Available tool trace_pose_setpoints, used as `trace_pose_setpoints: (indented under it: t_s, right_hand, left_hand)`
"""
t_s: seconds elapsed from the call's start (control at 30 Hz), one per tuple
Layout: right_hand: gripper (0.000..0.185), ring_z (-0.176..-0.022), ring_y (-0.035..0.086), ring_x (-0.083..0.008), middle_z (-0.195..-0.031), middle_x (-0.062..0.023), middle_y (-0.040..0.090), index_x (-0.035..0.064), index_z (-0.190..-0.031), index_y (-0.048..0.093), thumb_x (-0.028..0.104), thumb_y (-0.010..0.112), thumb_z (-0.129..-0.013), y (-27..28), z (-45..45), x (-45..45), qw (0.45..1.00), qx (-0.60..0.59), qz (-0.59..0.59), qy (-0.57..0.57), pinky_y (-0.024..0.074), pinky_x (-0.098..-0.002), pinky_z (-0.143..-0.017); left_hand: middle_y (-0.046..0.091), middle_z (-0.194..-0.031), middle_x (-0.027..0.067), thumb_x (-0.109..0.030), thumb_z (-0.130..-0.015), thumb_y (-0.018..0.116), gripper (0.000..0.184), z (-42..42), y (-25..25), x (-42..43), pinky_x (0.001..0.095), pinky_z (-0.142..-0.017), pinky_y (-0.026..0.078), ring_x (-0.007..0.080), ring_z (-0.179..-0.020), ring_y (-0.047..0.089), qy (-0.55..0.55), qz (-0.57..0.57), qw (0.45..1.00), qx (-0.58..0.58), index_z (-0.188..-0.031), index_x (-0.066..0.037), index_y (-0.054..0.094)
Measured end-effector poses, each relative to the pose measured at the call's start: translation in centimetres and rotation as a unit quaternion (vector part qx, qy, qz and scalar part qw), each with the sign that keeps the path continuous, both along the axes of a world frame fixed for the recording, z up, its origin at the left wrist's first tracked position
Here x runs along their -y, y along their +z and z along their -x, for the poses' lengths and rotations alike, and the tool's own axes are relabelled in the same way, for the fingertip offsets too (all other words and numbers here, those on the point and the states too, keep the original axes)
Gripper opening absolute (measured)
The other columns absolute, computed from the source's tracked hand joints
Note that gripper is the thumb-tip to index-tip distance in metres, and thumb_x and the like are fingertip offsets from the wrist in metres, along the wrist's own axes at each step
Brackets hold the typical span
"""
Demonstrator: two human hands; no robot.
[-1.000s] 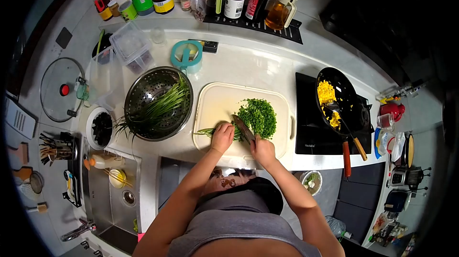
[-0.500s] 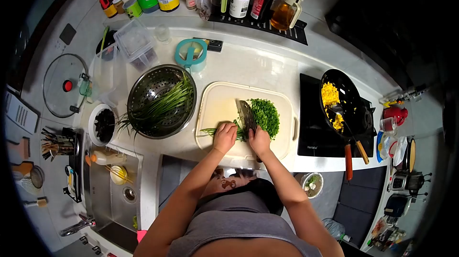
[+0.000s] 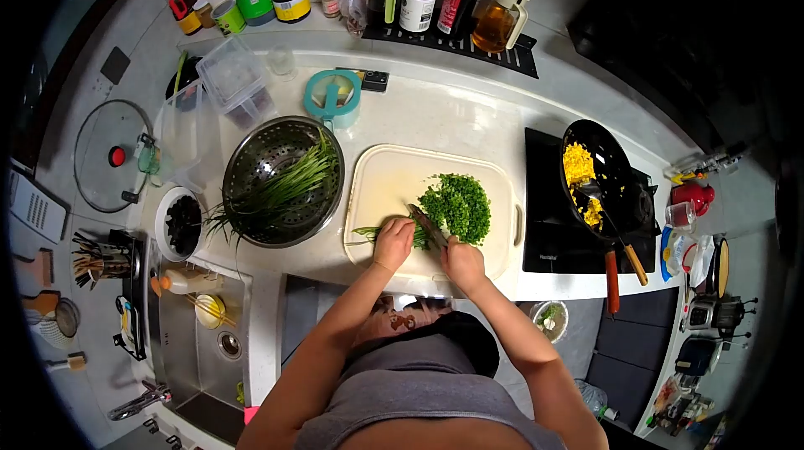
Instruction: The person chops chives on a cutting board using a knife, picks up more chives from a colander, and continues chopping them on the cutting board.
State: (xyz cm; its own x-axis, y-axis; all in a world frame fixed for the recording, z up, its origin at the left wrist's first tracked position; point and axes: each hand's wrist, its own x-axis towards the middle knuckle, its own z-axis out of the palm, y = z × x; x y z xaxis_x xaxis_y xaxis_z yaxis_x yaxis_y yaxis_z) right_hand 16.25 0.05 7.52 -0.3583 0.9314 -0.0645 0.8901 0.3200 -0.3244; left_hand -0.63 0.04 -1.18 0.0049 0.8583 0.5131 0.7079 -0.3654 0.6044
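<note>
At nine o'clock from the left hand (image 3: 394, 242), chives (image 3: 365, 233) were pinned by bunched fingers. The knife (image 3: 430, 226), gripped by the right hand (image 3: 464, 262), was angled toward ten-thirty.

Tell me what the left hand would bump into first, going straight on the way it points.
Probably the knife: its blade slants just ahead of the left hand, with chopped greens beyond. The blade's height is unclear.

Left hand (image 3: 394, 242) holding green stalks (image 3: 365, 233); right hand (image 3: 463, 262) gripping knife (image 3: 429, 225); chopped greens (image 3: 465, 204) alongside
</note>
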Motion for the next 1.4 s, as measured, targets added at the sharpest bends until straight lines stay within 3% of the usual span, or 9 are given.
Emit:
trace_pose_setpoints:
  t_s: [0.07,0.3,0.6,0.83,1.1,1.4]
  right_hand:
    - [0.02,-0.048,0.056,-0.0355,-0.054,-0.019,0.056,0.0001,-0.073,0.051,0.018,0.055,-0.08,-1.0,1.0,-0.2,1.0,0.026,-0.003,-0.006,0.0468,-0.0439,-0.047]
    - [0.026,-0.051,0.056,-0.0391,-0.059,-0.024,0.056,-0.0053,-0.081,0.054,0.02,0.056,-0.081,-3.1,2.1,-2.3,0.985,-0.124,-0.015,-0.121,0.0465,-0.0456,-0.05]
    - [0.02,-0.05,0.056,-0.0371,-0.055,-0.0205,0.056,-0.0007,-0.077,0.052,0.019,0.056,-0.079,0.8,-0.2,0.1,0.999,-0.045,0.006,-0.029,0.0465,-0.0455,-0.049]
    - [0.017,-0.052,0.06,-0.0333,-0.057,-0.0177,0.059,0.0004,-0.078,0.054,0.017,0.051,-0.079,0.6,1.0,0.0,0.999,0.04,0.012,0.027,0.0488,-0.0428,-0.049]
    - [0.021,-0.05,0.056,-0.0388,-0.055,-0.0221,0.055,-0.0007,-0.074,0.051,0.019,0.054,-0.081,-3.3,2.8,-1.9,0.99,-0.097,-0.028,-0.102,0.0462,-0.0458,-0.048]
    - [0.02,-0.051,0.058,-0.0355,-0.055,-0.0195,0.057,-0.0004,-0.078,0.053,0.02,0.053,-0.081,1.2,0.4,0.1,0.999,-0.029,0.003,-0.018,0.0477,-0.0444,-0.049]
  left_hand:
    - [0.058,-0.09,0.01,-0.003,-0.075,0.059,0.01,-0.1,-0.2,0.0,0.0346,-0.076,0.046,0.0267,-0.085,0.056,0.004,0.001,1.0,-0.003,-0.085,-0.001,0.059]
    - [0.056,-0.091,0.0097,-0.005,-0.077,0.058,0.01,-0.2,-0.2,0.3,0.0342,-0.076,0.046,0.0264,-0.084,0.055,0.019,0.011,1.0,-0.012,-0.086,-0.001,0.06]
    - [0.056,-0.089,0.0105,-0.004,-0.076,0.059,0.007,-0.1,-0.1,0.3,0.0357,-0.073,0.047,0.0278,-0.082,0.056,0.012,0.005,1.0,0.003,-0.083,-0.002,0.058]
    - [0.056,-0.088,0.01,-0.003,-0.074,0.059,0.007,0.1,-0.1,0.2,0.0356,-0.073,0.047,0.0276,-0.082,0.056,0.009,0.001,1.0,0.005,-0.081,-0.002,0.058]
    - [0.058,-0.09,0.0096,-0.003,-0.074,0.059,0.009,0.1,0.2,0.5,0.0354,-0.074,0.047,0.0267,-0.083,0.056,0.017,-0.011,1.0,-0.003,-0.083,-0.002,0.06]
    - [0.058,-0.09,0.0091,-0.005,-0.076,0.059,0.012,0.3,0.0,0.9,0.0343,-0.075,0.047,0.0261,-0.084,0.055,0.019,0.001,1.0,-0.01,-0.087,-0.002,0.062]
